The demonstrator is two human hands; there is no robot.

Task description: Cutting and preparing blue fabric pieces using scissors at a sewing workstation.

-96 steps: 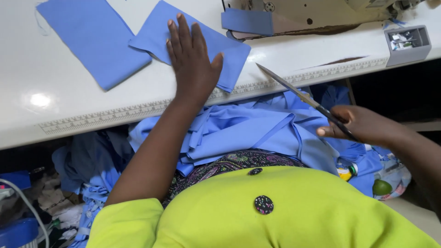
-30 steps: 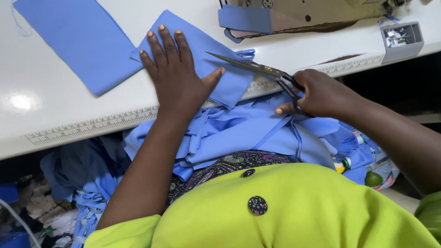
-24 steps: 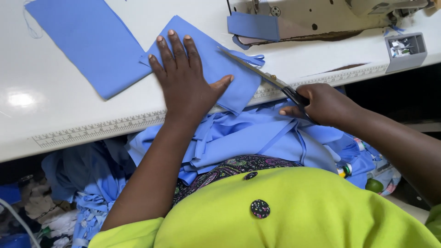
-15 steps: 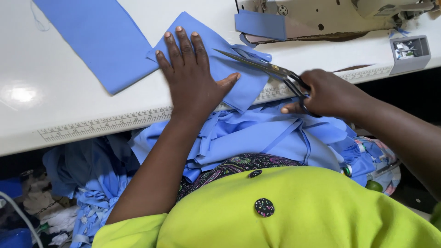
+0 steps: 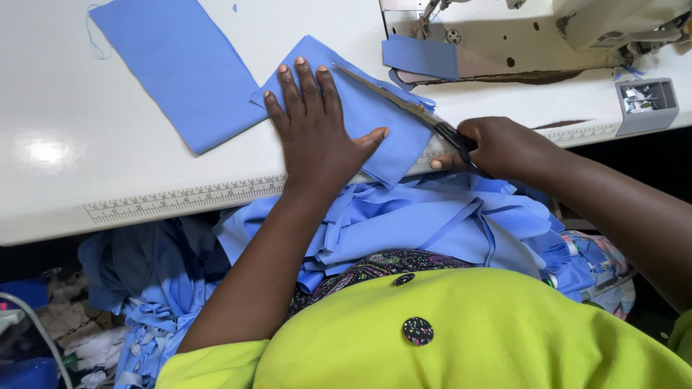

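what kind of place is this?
Most likely a sewing workshop: an industrial sewing machine sits on a white table with a ruler strip along its edge, and the right hand holds scissors over blue fabric.

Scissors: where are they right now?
In the head view the scissors lie right of centre, held by the right hand, blades across the blue fabric piece that the left hand presses flat.

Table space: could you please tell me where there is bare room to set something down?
The white table is bare left of the flat blue cloth, and in a strip between that cloth and the ruler along the front edge. It is crowded around the left hand, the scissors in the right hand, and the sewing machine.
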